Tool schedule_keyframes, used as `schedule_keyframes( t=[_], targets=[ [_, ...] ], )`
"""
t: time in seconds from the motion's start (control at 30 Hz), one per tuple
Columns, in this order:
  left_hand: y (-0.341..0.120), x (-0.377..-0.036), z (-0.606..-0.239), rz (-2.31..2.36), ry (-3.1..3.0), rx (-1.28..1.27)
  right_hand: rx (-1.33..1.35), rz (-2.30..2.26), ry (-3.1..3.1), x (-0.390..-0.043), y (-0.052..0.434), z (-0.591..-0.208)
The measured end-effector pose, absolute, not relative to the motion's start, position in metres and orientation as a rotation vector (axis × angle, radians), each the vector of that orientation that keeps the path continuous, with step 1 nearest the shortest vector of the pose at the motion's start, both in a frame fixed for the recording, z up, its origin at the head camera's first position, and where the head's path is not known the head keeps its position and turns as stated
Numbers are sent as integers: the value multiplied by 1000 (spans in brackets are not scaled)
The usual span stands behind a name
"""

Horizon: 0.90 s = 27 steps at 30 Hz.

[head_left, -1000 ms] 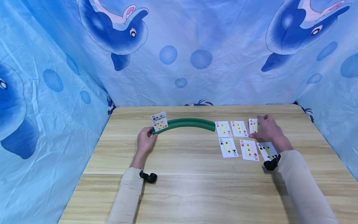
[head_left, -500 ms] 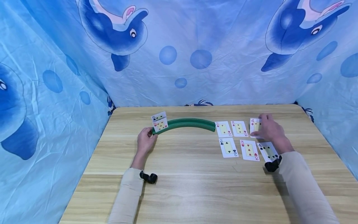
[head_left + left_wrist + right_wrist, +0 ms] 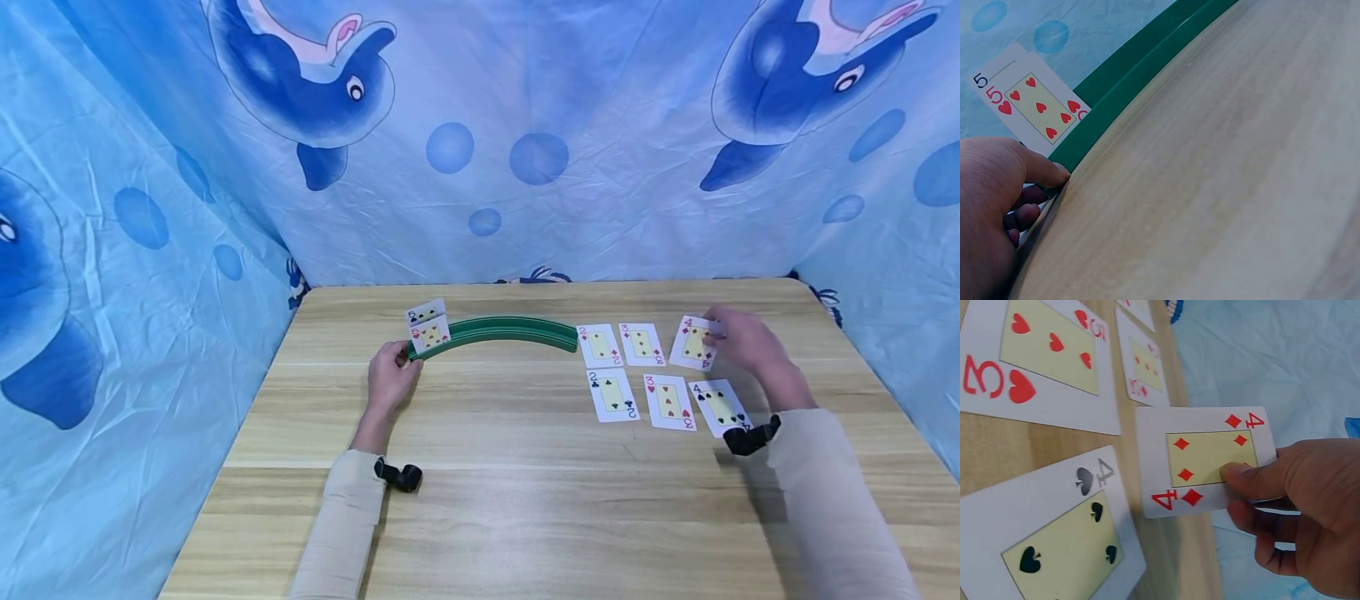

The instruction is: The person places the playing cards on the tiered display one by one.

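Note:
My left hand grips the left end of a curved green card holder, thumb at its front edge. Standing in that end are a five of hearts and, mostly hidden behind it, a black five. At the right, my right hand pinches a four of diamonds by its right side, the thumb on the card's face and the fingers behind it. The card is tilted and looks raised off the table in the right wrist view. Below it lies a four of spades.
Face up between the holder and my right hand lie a two of diamonds, a three of diamonds, a two of clubs and a three of hearts. A blue dolphin-print curtain hangs behind the wooden table.
My right hand has shifted right and now pinches the four of diamonds at its right side, with the card tilted and more of its face showing. The left hand keeps its place on the holder.

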<state>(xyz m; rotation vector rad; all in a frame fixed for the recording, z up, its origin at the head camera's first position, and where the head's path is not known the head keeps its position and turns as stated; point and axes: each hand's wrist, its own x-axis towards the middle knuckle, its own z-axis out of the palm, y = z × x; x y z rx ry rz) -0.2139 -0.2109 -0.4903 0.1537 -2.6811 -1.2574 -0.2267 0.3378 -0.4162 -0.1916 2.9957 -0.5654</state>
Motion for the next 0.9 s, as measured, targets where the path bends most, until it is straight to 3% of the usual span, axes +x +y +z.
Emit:
schedule_keyframes(
  t=[0.9],
  targets=[
    [-211, -213, -489, -1247, -2687, 145, -290, -890, 3072, -226, 313, -389]
  ],
)
